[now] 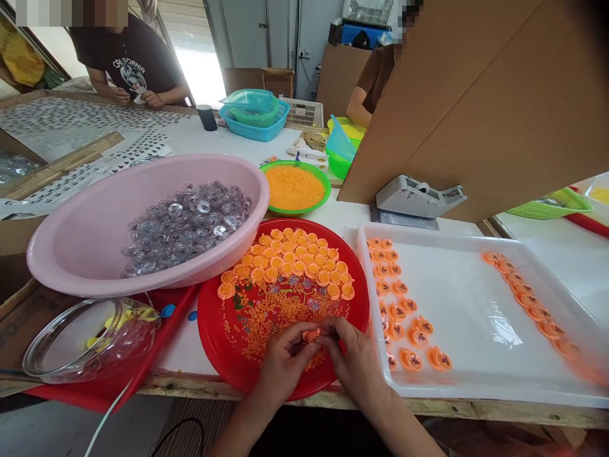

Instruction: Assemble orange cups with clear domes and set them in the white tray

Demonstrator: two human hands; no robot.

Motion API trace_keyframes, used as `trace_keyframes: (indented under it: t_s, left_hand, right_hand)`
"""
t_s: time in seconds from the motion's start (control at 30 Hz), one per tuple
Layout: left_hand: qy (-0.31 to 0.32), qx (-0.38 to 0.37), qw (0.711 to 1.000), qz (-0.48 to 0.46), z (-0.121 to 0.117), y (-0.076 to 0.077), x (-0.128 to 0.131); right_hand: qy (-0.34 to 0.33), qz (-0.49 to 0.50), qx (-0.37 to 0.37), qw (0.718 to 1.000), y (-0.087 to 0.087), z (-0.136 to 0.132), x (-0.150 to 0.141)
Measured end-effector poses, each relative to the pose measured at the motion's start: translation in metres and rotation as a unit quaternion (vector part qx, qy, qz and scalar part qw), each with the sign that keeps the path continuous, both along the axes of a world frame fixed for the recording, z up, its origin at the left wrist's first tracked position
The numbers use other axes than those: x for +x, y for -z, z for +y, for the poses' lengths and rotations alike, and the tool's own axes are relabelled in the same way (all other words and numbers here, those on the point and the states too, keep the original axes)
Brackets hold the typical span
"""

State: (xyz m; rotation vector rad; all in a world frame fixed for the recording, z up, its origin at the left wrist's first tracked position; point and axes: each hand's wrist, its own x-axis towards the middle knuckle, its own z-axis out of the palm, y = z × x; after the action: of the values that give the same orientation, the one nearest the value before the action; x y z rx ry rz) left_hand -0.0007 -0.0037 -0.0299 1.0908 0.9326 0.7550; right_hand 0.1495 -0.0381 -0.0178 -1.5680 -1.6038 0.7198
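My left hand (284, 363) and my right hand (356, 360) meet over the near part of a round red tray (212, 358). Between their fingertips they pinch a small orange plastic piece (311, 334), partly covered by the fingers. Beyond it on the tray, orange cup-shaped pieces (288, 258) filled with small grains sit in packed rows. Loose orange grains (280, 309) and a few clear discs (313, 304) lie scattered nearer my hands. To the right, a white tray (457, 379) holds orange pieces with dark printed tops (411, 359), in groups at its left and a line at its right.
A pink basin (85, 219) of clear round parts (202, 219) overhangs the red tray's left edge. Behind stands a green bowl of orange grains (294, 187). A tape dispenser (419, 197) sits by a cardboard panel (457, 95). A glass bowl (71, 343) is at left. Two people sit across.
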Motion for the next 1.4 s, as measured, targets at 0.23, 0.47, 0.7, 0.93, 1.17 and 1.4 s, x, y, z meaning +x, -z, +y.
trace_keyframes:
  t_s: [0.23,0.47,0.7,0.93,1.17,1.4]
  left_hand:
    - [-0.05,-0.07,0.994,-0.068,0.001,-0.004,0.002]
    - [-0.07,-0.084,0.99,-0.092,0.001,-0.007,0.003]
    - [-0.068,-0.04,0.996,-0.031,-0.001,-0.007,0.002]
    - [-0.074,-0.075,0.992,-0.074,0.0,-0.005,0.005]
    - [-0.09,-0.073,0.992,-0.055,0.0,-0.002,0.004]
    - [-0.096,-0.061,0.993,-0.024,0.0,-0.005,0.005]
  right_hand:
    - [0.036,0.07,-0.035,0.996,0.0,0.002,-0.001]
    - [0.06,0.196,-0.087,0.975,0.001,0.001,-0.006]
    - [0.082,0.173,-0.067,0.979,0.002,0.0,-0.008]
    - [0.08,0.151,-0.03,0.985,-0.003,-0.002,-0.01]
    - [0.08,0.14,-0.015,0.987,0.0,-0.003,-0.01]
    - [0.067,0.089,0.037,0.993,-0.006,-0.002,-0.007]
